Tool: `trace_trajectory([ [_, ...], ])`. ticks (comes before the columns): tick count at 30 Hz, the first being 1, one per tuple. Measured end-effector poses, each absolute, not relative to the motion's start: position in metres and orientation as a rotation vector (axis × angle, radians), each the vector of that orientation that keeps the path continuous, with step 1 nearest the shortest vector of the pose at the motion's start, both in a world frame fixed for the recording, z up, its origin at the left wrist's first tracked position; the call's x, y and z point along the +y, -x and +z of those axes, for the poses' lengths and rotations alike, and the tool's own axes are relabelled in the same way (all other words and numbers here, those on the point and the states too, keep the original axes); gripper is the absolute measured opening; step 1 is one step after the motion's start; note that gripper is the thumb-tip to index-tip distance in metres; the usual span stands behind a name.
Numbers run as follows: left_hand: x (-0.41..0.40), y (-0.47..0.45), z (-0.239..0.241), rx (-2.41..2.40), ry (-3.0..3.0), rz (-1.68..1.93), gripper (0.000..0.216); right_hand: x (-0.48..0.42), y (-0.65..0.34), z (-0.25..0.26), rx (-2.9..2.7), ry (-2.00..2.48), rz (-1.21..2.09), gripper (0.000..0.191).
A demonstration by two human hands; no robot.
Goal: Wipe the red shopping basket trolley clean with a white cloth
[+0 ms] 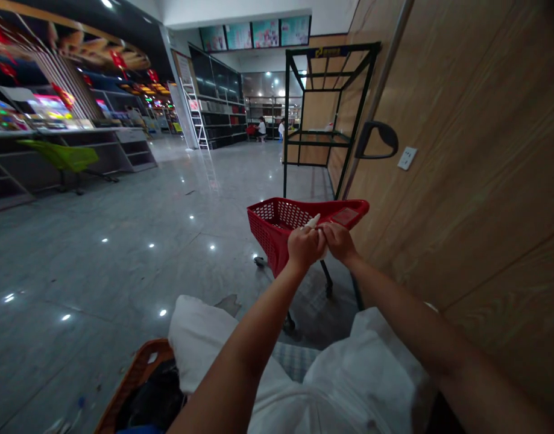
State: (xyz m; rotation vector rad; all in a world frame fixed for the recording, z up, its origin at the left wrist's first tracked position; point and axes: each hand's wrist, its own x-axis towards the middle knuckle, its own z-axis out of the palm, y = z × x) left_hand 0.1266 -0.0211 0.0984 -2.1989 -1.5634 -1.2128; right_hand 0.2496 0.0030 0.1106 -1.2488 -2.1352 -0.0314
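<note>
My left hand point(305, 246) is closed around a small white thing point(313, 221), whose pointed tip sticks up above the fingers. Its exact kind does not show. Right against it, my right hand point(339, 242) is closed too, its fingertips pinched at the same white thing; most of it is hidden by the fingers. Both hands are held out in front of a red shopping trolley point(270, 238) with a perforated basket and wheels, which stands on the floor just beyond them.
A wood-panelled wall point(466, 199) with a socket point(407, 158) runs along the right. Behind the trolley stands a dark metal frame point(286, 120). An orange basket point(138, 367) holding dark things is at lower left. Farther off are a green cart point(64, 155), a ladder point(198, 117) and people.
</note>
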Motion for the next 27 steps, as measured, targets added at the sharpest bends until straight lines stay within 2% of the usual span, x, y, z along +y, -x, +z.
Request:
trace_trajectory([
  [4,-0.015,-0.12,0.089,-1.512,2.279,-1.296,0.033,0.004,-0.276,0.11,-2.136,1.188,0.063,0.047],
  [11,0.006,-0.095,0.066,-1.701,2.237,-1.338,0.031,0.006,-0.302,0.117,-2.119,1.197,0.265,0.051],
  [16,0.018,-0.08,0.048,-1.881,2.124,-1.388,0.028,-0.007,-0.287,0.138,-2.283,1.584,-0.003,0.048],
  [20,0.021,-0.076,0.041,-1.946,2.037,-1.425,0.03,-0.028,-0.244,0.148,-2.447,1.874,-0.169,0.054],
  [27,0.0,-0.099,0.04,-1.921,1.853,-1.51,0.031,-0.046,-0.216,0.124,-2.352,1.848,-0.352,0.053],
])
